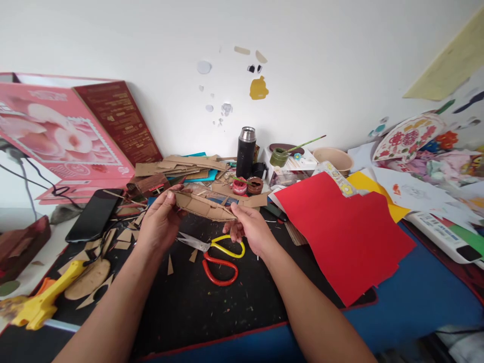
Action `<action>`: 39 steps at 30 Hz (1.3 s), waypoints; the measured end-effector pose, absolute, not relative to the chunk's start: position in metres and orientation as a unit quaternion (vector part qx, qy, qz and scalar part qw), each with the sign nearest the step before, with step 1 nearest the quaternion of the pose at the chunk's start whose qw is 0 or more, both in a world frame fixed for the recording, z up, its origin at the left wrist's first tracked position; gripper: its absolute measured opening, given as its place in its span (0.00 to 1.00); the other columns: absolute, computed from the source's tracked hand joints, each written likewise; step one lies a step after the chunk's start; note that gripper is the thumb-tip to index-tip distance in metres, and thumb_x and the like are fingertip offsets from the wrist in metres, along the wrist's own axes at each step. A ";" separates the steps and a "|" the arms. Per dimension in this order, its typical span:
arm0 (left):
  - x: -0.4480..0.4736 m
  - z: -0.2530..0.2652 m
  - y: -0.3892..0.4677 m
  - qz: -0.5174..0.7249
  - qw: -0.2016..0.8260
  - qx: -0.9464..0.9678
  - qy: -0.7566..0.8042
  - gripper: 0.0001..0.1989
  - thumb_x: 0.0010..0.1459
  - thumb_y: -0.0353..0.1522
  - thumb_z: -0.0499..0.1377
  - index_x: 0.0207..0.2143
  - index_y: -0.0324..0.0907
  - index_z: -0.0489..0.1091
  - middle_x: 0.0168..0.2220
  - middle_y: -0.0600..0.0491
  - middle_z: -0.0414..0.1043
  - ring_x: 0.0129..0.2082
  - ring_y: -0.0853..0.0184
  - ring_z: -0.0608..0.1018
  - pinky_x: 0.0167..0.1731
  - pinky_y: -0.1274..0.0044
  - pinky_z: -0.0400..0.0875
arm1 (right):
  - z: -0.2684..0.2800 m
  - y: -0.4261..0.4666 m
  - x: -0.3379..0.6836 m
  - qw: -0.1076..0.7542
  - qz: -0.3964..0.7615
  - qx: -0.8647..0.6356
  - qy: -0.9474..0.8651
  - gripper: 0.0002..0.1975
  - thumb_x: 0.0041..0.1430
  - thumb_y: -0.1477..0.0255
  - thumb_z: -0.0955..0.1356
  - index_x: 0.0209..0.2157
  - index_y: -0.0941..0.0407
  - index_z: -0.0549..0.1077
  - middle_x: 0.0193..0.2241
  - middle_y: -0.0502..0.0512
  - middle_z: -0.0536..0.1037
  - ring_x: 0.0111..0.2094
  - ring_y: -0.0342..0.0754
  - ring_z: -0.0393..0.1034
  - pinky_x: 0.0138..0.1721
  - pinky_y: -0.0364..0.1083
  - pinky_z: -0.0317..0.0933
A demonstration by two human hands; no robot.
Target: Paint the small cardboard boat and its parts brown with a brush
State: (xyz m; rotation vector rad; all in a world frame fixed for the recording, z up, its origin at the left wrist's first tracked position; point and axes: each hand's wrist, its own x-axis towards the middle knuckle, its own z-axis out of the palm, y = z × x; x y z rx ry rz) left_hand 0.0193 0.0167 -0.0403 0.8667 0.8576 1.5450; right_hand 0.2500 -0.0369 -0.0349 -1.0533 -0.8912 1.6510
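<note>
Both arms were bare, held out fwd & angled in twd each other. L forearm [113, 297] ran up to L hand [161, 219], thumb [170, 199] in front, fingers curled behind in a pinch. R forearm [306, 297] led to R hand [253, 227], slightly lower, also pinching, w/ spare fingers [237, 233] bent underneath. Hands were apart, approx. level.

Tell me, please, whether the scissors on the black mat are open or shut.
The scissors are partly open: their yellow and red handles stand apart, and the blades spread toward the tips.
</note>
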 end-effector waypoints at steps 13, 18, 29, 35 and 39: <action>0.019 -0.035 0.018 0.687 0.517 0.360 0.361 0.18 0.53 0.45 0.78 0.42 0.47 0.85 0.46 0.49 0.86 0.45 0.58 0.84 0.31 0.76 0.76 | -0.032 -0.038 0.249 0.476 0.668 -0.441 -0.366 0.37 0.53 0.31 0.73 0.31 0.54 0.71 0.20 0.52 0.80 0.15 0.42 0.70 0.15 0.39 0.54; 0.019 -0.035 0.017 0.685 0.507 0.364 0.374 0.17 0.54 0.45 0.77 0.42 0.48 0.85 0.45 0.50 0.86 0.44 0.59 0.84 0.32 0.75 0.77 | -0.033 -0.039 0.247 0.466 0.649 -0.448 -0.401 0.37 0.51 0.32 0.74 0.26 0.54 0.71 0.18 0.50 0.77 0.15 0.41 0.68 0.15 0.39 0.52; 0.031 -0.033 0.009 0.659 0.517 0.367 0.404 0.20 0.57 0.39 0.72 0.51 0.43 0.80 0.43 0.47 0.86 0.48 0.54 0.85 0.42 0.69 0.77 | -0.037 -0.040 0.244 0.451 0.580 -0.493 -0.465 0.33 0.60 0.37 0.72 0.25 0.53 0.70 0.18 0.49 0.76 0.14 0.42 0.68 0.15 0.40 0.52; 0.040 -0.042 0.007 0.655 0.524 0.357 0.411 0.13 0.53 0.34 0.70 0.42 0.47 0.76 0.40 0.53 0.83 0.43 0.57 0.85 0.43 0.66 0.81 | -0.040 -0.040 0.244 0.458 0.548 -0.509 -0.481 0.31 0.65 0.41 0.69 0.24 0.53 0.70 0.19 0.51 0.76 0.15 0.42 0.69 0.16 0.41 0.52; 0.043 -0.047 0.007 0.664 0.502 0.346 0.432 0.14 0.58 0.42 0.71 0.43 0.47 0.77 0.41 0.52 0.83 0.46 0.55 0.85 0.44 0.65 0.82 | -0.043 -0.042 0.243 0.446 0.536 -0.517 -0.496 0.28 0.66 0.42 0.69 0.29 0.53 0.73 0.19 0.50 0.77 0.15 0.42 0.68 0.17 0.41 0.52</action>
